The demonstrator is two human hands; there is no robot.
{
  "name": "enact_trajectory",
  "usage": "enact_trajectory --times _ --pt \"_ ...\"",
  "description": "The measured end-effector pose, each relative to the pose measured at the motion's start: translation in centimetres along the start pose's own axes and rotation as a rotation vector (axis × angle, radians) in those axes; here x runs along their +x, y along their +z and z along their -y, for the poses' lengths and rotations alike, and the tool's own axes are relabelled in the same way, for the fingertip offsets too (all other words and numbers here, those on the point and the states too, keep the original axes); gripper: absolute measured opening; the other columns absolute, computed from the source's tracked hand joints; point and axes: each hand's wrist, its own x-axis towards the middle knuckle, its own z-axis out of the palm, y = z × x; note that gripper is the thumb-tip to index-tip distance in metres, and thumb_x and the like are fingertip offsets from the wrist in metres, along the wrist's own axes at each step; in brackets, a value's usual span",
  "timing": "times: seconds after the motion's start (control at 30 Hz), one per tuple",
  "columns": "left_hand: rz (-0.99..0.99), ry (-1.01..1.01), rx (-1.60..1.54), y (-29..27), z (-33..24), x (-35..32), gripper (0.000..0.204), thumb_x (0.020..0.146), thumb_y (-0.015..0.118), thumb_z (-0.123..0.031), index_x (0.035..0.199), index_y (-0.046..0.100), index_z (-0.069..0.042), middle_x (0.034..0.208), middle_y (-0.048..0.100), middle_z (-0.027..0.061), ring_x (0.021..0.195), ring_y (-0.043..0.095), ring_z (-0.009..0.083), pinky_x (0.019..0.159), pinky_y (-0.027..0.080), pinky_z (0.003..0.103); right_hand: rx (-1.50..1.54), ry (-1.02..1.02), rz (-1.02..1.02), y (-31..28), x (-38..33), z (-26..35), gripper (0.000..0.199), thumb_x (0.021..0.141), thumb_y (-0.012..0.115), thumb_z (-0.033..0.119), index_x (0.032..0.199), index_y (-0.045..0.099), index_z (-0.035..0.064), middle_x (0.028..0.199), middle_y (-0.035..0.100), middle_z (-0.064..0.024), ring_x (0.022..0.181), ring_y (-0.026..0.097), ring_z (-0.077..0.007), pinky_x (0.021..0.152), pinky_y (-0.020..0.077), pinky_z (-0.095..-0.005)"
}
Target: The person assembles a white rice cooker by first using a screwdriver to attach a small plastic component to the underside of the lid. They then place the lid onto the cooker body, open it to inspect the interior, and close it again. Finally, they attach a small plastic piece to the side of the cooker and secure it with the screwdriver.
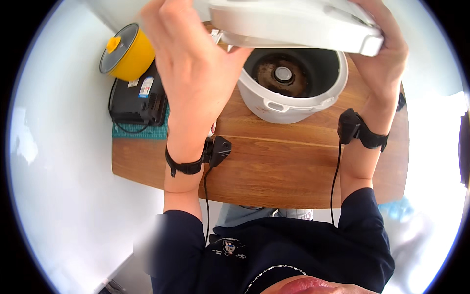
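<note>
A white rice cooker (pixel 274 100) stands on the wooden table (pixel 274 166), its empty inside with a round heating plate showing. Its white lid (pixel 293 22) is swung up toward me over the body. My left hand (pixel 193 63) grips the lid's left end. My right hand (pixel 384 54) holds the lid's right end near its front corner. Both wrists wear black bands with cables running down to my dark sleeves.
A yellow pot with a grey lid and yellow knob (pixel 125 51) sits on a black cooktop (pixel 137 103), which rests on a green mat (pixel 139 131) at the table's left end. Pale floor surrounds the table.
</note>
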Motion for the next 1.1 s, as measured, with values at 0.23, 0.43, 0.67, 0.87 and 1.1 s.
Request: enact_trajectory --times 0.23,0.43,0.67,0.87,1.1 --pt "0.321 -0.166 -0.339 -2.3 0.5 1.0 0.071 0.069 0.086 0.002 0.131 0.054 -0.004 0.123 0.057 0.0161 0.104 0.063 0.0343 0.085 0.057 0.040 0.123 0.062 0.161 0.0 0.7 -1.2 0.048 0.079 0.085 0.010 0.123 0.068 0.0023 0.121 0.068 -0.0102 0.111 0.067 -0.0224 0.097 0.0515 -0.0316" --pt "0.492 -0.259 -0.399 -3.8 1.4 1.6 0.060 0.076 0.082 0.003 0.131 0.057 -0.001 0.124 0.060 0.0180 0.105 0.068 0.0349 0.090 0.057 0.038 0.109 0.118 0.168 -0.3 1.1 -2.7 0.058 0.074 0.088 -0.001 0.130 0.069 0.0052 0.127 0.071 -0.0081 0.116 0.068 -0.0198 0.101 0.0531 -0.0312" --pt "0.560 -0.401 -0.466 -3.4 2.1 1.6 0.051 0.082 0.077 0.005 0.130 0.058 0.002 0.125 0.062 0.0205 0.105 0.069 0.0335 0.091 0.058 0.037 -0.118 0.167 0.176 -0.3 2.2 -1.3 0.063 0.072 0.089 -0.001 0.131 0.070 0.0085 0.128 0.070 -0.0081 0.118 0.066 -0.0207 0.105 0.0501 -0.0338" --pt "0.515 -0.381 -0.509 -3.0 2.7 1.3 0.044 0.083 0.077 0.004 0.123 0.060 0.005 0.119 0.063 0.0204 0.106 0.069 0.0342 0.092 0.058 0.036 0.001 0.129 0.249 -1.2 2.7 -2.4 0.077 0.068 0.094 0.037 0.135 0.068 0.0086 0.130 0.069 -0.0098 0.123 0.064 -0.0254 0.109 0.0475 -0.0378" --pt "0.532 -0.474 -0.580 -2.6 2.7 1.6 0.038 0.087 0.074 0.002 0.121 0.058 0.006 0.113 0.065 0.0219 0.105 0.069 0.0352 0.089 0.057 0.038 0.000 0.107 0.273 -1.4 3.1 -3.2 0.116 0.064 0.063 0.095 0.139 0.063 0.0078 0.132 0.067 -0.0140 0.127 0.062 -0.0313 0.107 0.0490 -0.0432"
